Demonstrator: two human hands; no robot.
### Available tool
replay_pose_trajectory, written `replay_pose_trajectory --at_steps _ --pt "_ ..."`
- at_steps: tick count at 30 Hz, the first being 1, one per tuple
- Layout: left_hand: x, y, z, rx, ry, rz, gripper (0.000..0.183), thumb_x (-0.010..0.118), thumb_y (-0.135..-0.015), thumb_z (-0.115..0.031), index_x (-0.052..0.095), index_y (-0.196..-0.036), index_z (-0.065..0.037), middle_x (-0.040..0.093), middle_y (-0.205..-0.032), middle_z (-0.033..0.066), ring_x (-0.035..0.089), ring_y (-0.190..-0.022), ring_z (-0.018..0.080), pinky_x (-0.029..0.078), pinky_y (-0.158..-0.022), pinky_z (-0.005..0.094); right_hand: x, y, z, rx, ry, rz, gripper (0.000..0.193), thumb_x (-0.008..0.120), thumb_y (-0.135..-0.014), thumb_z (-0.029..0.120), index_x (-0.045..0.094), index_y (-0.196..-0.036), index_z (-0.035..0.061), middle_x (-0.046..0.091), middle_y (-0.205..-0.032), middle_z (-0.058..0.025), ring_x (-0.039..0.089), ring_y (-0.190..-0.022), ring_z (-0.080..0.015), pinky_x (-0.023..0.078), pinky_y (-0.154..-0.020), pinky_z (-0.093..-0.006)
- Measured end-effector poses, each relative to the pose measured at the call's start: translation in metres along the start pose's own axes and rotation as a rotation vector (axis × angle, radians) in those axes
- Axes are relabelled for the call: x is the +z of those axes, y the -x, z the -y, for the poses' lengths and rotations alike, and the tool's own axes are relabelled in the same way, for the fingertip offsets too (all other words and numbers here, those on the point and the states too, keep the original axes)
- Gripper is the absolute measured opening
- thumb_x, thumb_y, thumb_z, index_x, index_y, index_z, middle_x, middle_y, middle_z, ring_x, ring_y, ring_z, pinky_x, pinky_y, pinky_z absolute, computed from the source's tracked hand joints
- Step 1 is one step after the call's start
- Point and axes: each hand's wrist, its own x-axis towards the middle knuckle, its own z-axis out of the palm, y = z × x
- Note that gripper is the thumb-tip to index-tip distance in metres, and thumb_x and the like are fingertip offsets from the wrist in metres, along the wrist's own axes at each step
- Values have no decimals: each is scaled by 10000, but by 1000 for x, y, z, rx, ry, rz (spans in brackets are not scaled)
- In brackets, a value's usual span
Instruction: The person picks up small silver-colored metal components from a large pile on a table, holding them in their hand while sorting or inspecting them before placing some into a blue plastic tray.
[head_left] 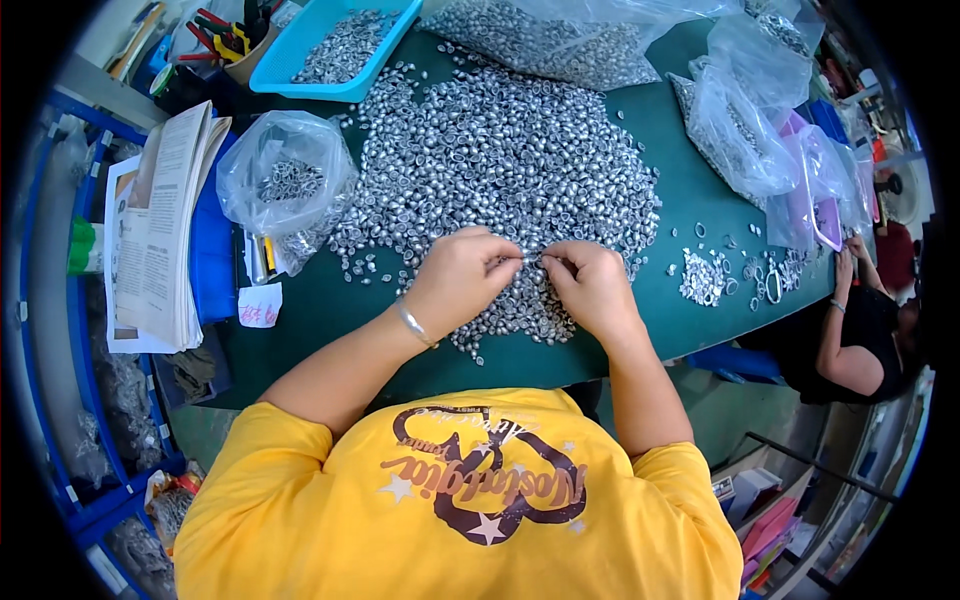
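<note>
Pieces, small, silver-grey and rounded, are lying in a broad heap across the middle of the green table, directly before the person in yellow. From where I am standing, papers are occupying the far left; next to them a clear bag is holding similar metal parts, and beyond it a blue tray is holding more.

At the near edge of the heap, fingertip work is under way. Good practice, in my judgement, is calling for a light pinch at the rim of one piece at a time, both hands working low and close so that a dropped piece is landing on the heap, and wrists staying loose.

The left hand is reaching inward over the heap, knuckles up, its forearm slanting in from the left and its wrist bearing a bracelet. Thumb and forefinger are pressing together; whether a piece is between them, I cannot tell. The right hand is mirroring it, forearm rising more steeply, finger and thumb likewise closing to a pinch, contents again unclear. The fingertips of the two hands are facing each other, just apart.

Farther right, loose parts are lying scattered, and a co-worker's hand is resting near the table's end.
</note>
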Motion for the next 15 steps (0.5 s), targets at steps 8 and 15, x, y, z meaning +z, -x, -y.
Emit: replay_pose_trajectory --at_steps 8,15 --pt "20 -9 9 151 -279 93 91 622 -705 -142 602 -719 -55 544 -685 98 551 -652 273 450 -581 367 7 -7 -3 -86 122 90 114 558 -728 140 624 -786 67 603 -754 -135 579 -703 -314 470 -628 -394" --pt "19 -10 7 114 -299 139 88 609 -718 -142 618 -725 -55 554 -697 105 561 -667 282 455 -588 365 4 0 -9 -11 -188 1 92 558 -786 96 588 -790 9 544 -576 -51 492 -458 -144 395 -435 -253"
